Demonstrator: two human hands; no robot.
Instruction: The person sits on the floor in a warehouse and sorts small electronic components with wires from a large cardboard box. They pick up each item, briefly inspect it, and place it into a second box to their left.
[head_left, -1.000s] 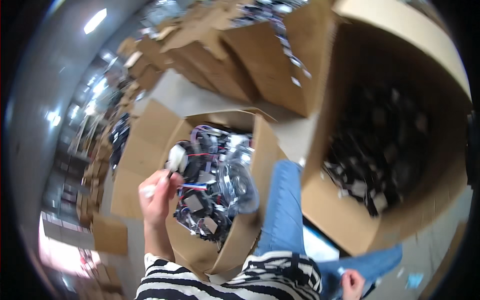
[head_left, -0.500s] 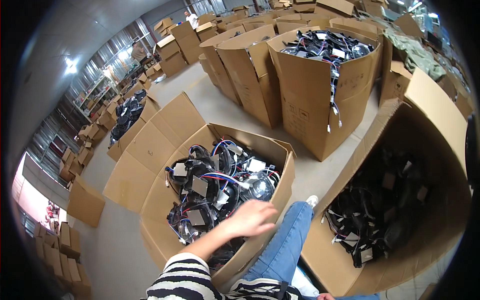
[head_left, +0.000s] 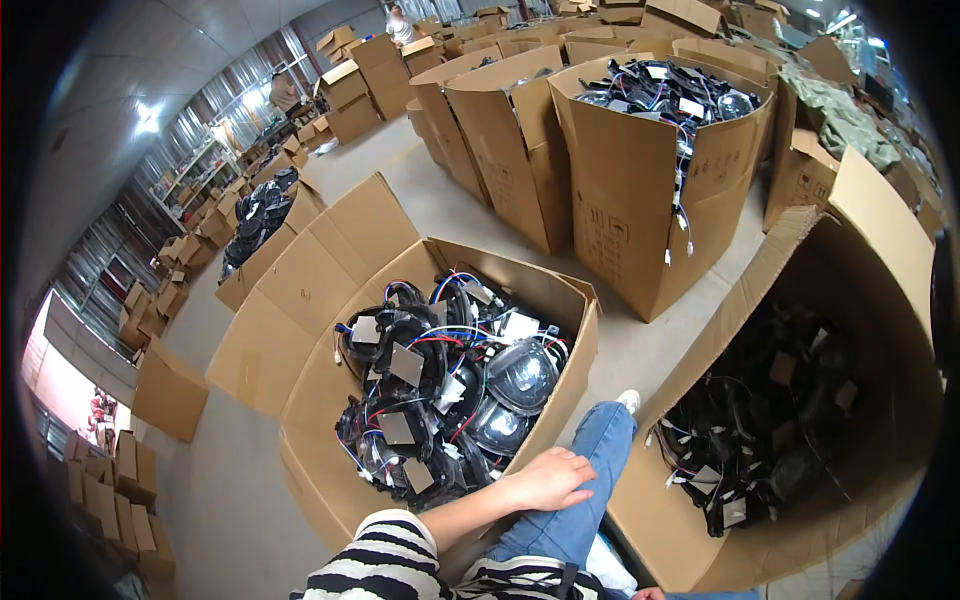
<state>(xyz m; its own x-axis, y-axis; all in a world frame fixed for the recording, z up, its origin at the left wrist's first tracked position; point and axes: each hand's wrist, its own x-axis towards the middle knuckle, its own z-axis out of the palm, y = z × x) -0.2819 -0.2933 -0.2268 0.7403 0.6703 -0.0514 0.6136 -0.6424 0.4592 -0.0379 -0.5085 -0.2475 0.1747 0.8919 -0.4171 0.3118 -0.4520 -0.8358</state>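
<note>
My left hand is over my jeans-clad left leg, just past the near right wall of an open cardboard box. Its fingers stretch out loosely with nothing in them. Black lamp units with clear domed lenses, coloured wires and white plugs fill that box. Closest to the hand lie one lamp and, a little beyond, another lamp. Only a sliver of my right hand shows at the lower edge; its fingers are mostly hidden.
A tall open carton on the right holds dark wired parts in shadow. Behind stands a large carton heaped with lamps, wires hanging down its side. More cartons line up at the back. Two people are far off.
My left hand has moved right and nearer, from above the lamp box to over my leg. Two clear lamps in the box now show fully. The whole view has shifted slightly.
</note>
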